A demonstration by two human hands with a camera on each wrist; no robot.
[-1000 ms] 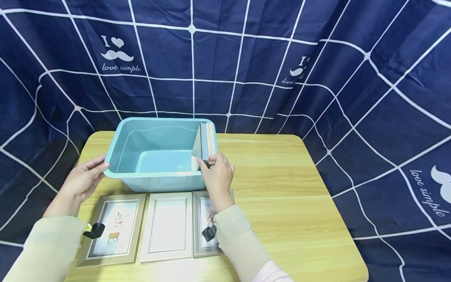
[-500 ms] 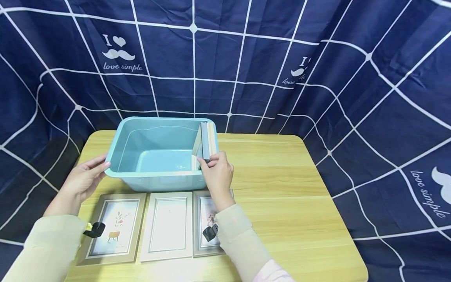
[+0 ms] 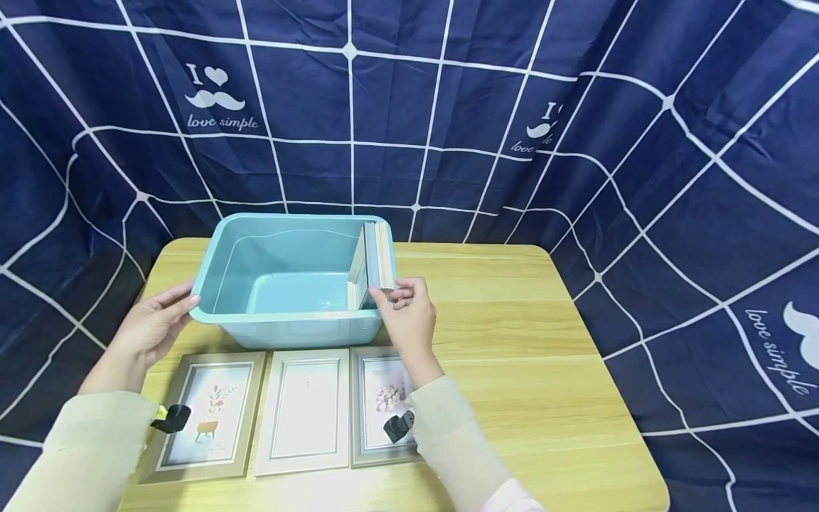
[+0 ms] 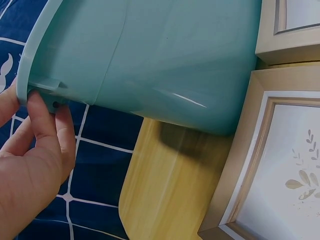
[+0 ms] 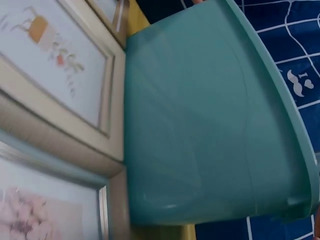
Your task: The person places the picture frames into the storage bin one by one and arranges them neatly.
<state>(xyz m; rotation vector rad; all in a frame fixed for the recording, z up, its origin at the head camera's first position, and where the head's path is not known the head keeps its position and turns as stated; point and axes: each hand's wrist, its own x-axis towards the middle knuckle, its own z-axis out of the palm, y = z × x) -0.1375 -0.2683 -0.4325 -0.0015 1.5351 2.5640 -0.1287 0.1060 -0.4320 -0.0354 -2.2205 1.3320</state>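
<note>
A light blue plastic tub (image 3: pixel 307 320) stands on the table. My left hand (image 3: pixel 153 323) pinches its left rim near the front corner; the left wrist view shows the thumb and fingers (image 4: pixel 42 117) about that rim. Several thin picture frames (image 3: pixel 377 256) stand on edge inside, along the tub's right wall, grey-blue and cream edges upward. My right hand (image 3: pixel 409 313) is at the front right corner, thumb at the near ends of these frames and fingers by the right rim. I cannot tell whether it grips one. In the right wrist view only a sliver of that hand shows.
Before the tub three picture frames lie flat in a row: a tan one with a plant print (image 3: pixel 205 419), a cream one (image 3: pixel 307 412) and a grey one with pink flowers (image 3: pixel 384 398). The wooden table (image 3: pixel 531 370) extends right. A navy curtain (image 3: pixel 409 107) surrounds it.
My right hand has shifted a little to the right, from the grey-blue frame's near end towards the cream ones and the tub's right rim. The left hand and the tub stay put.
</note>
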